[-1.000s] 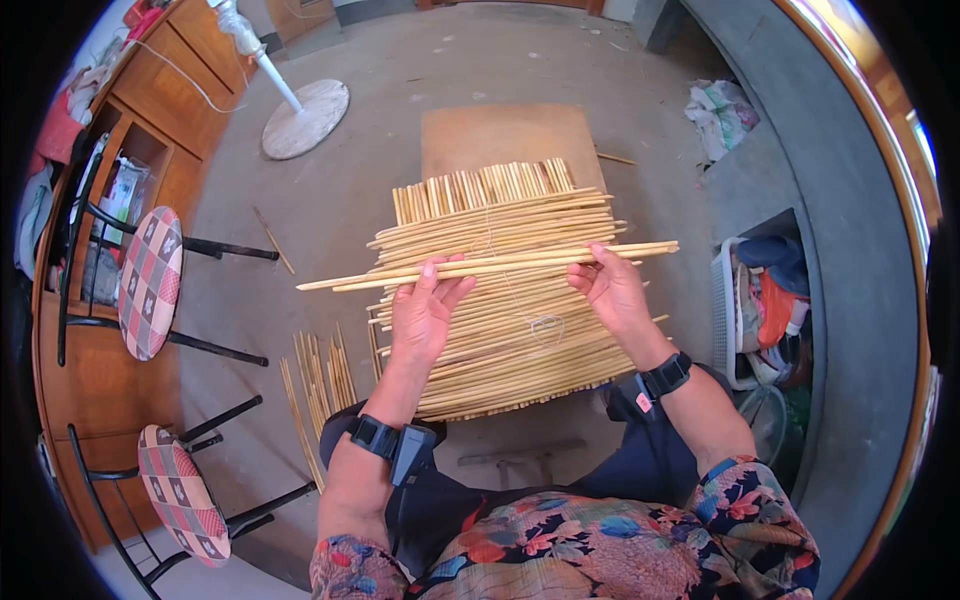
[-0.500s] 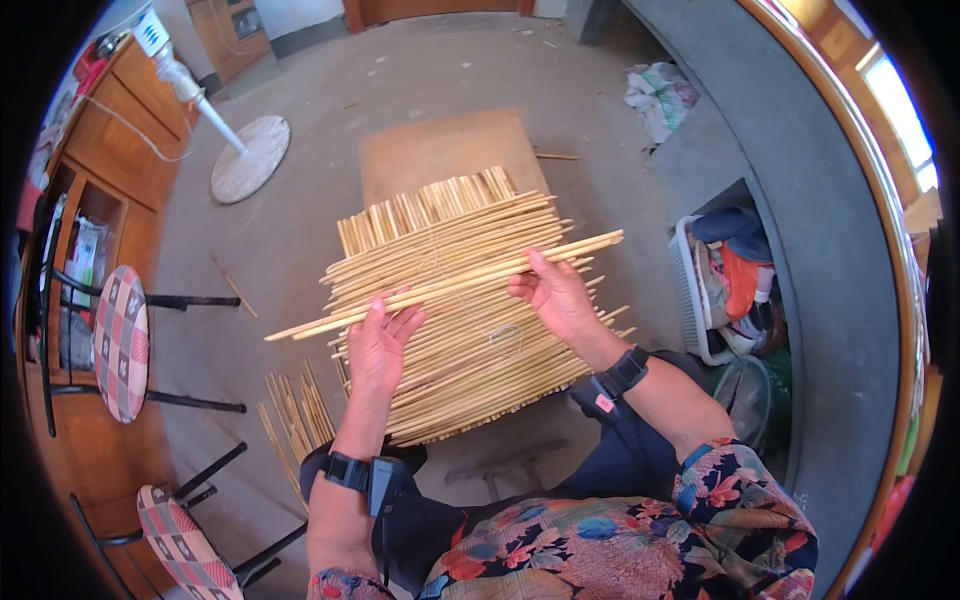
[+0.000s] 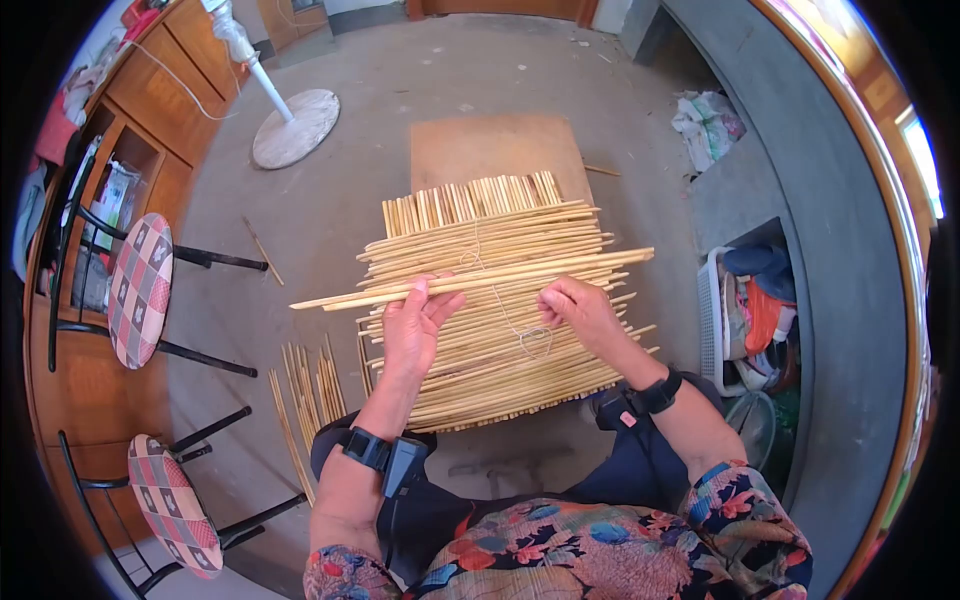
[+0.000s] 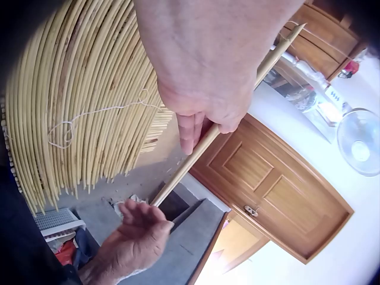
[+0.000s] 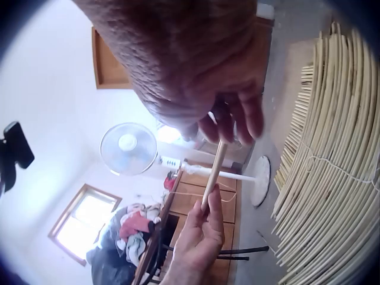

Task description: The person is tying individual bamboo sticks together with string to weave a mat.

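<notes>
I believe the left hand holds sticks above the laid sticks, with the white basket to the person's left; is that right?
Not quite: the head view shows the white basket to the person's right. The rest stands: the left hand holds sticks above the laid sticks.

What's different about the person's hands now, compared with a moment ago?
The right hand has let go of the long sticks and dropped slightly below them, towards the person's body. The left hand still pinches them, and they remain raised over the laid-out sticks.
</notes>
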{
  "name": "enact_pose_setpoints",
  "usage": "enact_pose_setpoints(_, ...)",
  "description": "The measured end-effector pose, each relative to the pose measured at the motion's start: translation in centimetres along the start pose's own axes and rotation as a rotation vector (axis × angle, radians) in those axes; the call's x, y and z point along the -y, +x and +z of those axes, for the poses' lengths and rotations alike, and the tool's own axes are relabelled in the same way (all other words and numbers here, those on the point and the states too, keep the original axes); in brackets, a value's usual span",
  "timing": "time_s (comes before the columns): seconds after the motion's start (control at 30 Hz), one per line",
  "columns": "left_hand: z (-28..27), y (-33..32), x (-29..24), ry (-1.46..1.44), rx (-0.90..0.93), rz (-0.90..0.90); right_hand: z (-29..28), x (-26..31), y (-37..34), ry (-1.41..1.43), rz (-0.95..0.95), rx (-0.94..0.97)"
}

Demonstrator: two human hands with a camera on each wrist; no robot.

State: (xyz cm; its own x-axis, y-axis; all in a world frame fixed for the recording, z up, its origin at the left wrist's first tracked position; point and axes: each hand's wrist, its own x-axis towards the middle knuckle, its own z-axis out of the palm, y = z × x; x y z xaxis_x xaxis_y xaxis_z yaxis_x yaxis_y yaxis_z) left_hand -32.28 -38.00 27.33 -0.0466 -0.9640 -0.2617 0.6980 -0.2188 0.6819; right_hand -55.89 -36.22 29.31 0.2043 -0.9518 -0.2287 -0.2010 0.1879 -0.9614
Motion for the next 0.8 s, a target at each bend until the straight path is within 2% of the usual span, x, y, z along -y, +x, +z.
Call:
enact_pose_setpoints(0.03,0.1,-0.1,0.0,0.01,-0.009,-0.014,0.3,0.8,0.1,-0.004,0.002,0.006)
enact_pose_setpoints(0.1,0.3,-0.3,0.0,0.022,-0.016,-0.038,0.7,2.5,0.3,-0.751,-0.713,-0.262)
enact_pose_setpoints(0.13,0.4,-0.4,0.0,0.018,-0.016,-0.056,1.0,2.8,1.0,-0.875,-0.784,-0.22)
enact_pose_setpoints(0.17,0.5,-0.4,-0.1,0.014,-0.015,-0.072,1.2,2.6,1.4,-0.879,-0.781,-0.221)
enact_pose_setpoints(0.23,0.3,-0.2,-0.3,0.022,-0.003,-0.068,1.7,2.3,2.5,-1.022,-0.766,-0.078)
enact_pose_setpoints(0.33,-0.1,-0.2,-0.6,0.009,-0.005,-0.071,1.6,2.7,3.4,-1.14,-0.769,0.02)
enact_pose_setpoints(0.5,-0.7,0.2,-0.6,-0.021,-0.043,-0.123,1.4,1.3,6.2,-1.098,-0.829,0.069)
enact_pose_setpoints(0.57,-1.3,0.5,-0.6,-0.035,-0.049,-0.214,1.2,0.6,7.6,-1.077,-0.852,0.104)
enact_pose_setpoints(0.63,-2.0,0.6,-0.4,0.007,-0.08,-0.253,0.4,-0.6,9.9,-1.115,-0.786,0.071)
enact_pose_setpoints(0.73,-1.8,0.1,0.1,0.408,-0.022,-0.447,-0.9,-3.2,15.3,-1.066,-0.711,0.066)
enact_pose_setpoints(0.77,-1.6,-0.1,0.3,0.413,-0.028,-0.452,-1.4,-4.2,16.6,-1.039,-0.657,0.067)
enact_pose_setpoints(0.8,-1.4,-0.9,0.4,0.451,0.003,-0.465,-1.3,-4.3,16.7,-1.021,-0.703,0.048)
